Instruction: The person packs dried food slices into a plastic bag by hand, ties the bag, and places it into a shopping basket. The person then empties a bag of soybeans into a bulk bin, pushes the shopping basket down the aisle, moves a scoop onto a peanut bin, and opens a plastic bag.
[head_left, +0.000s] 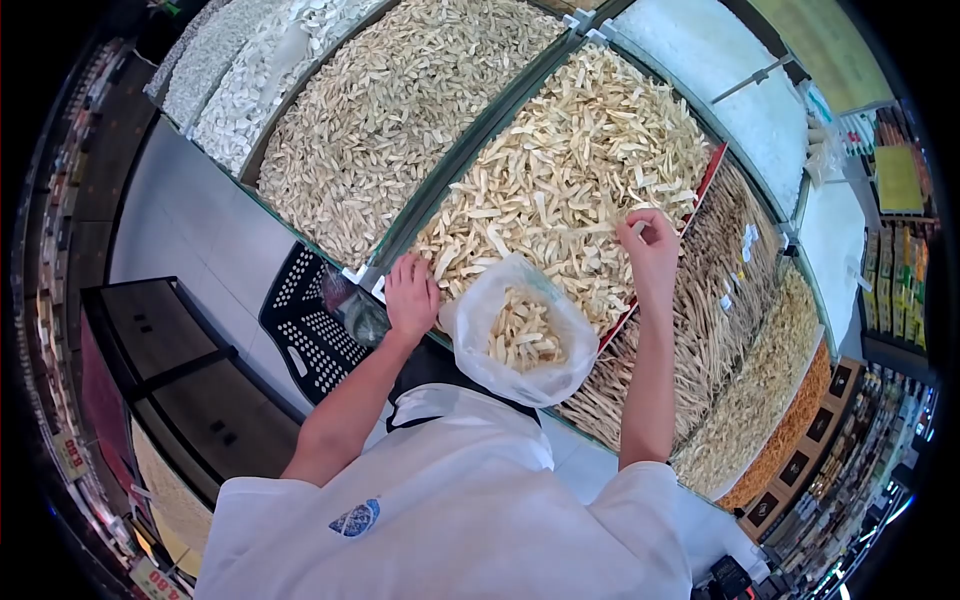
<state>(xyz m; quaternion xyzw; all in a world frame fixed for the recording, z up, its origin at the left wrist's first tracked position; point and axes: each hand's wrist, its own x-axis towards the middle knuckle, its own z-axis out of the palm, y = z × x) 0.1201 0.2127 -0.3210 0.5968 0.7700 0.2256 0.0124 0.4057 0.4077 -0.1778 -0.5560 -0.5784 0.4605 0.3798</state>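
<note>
A bin of pale dried slices lies in front of me. At its near edge rests a clear plastic bag, its mouth open, with a heap of the same slices inside. My left hand lies on the bin's near left corner, to the left of the bag, with its fingers spread a little and nothing visible in them. Over the right side of the slices is my right hand, its thumb and fingertips pinched together at what looks like a pale slice.
Left of the slices is a bin of smaller dried pieces. Brown dried strips fill the bin on the right, with orange pieces beyond. A black perforated basket stands at the lower left, near a dark cabinet.
</note>
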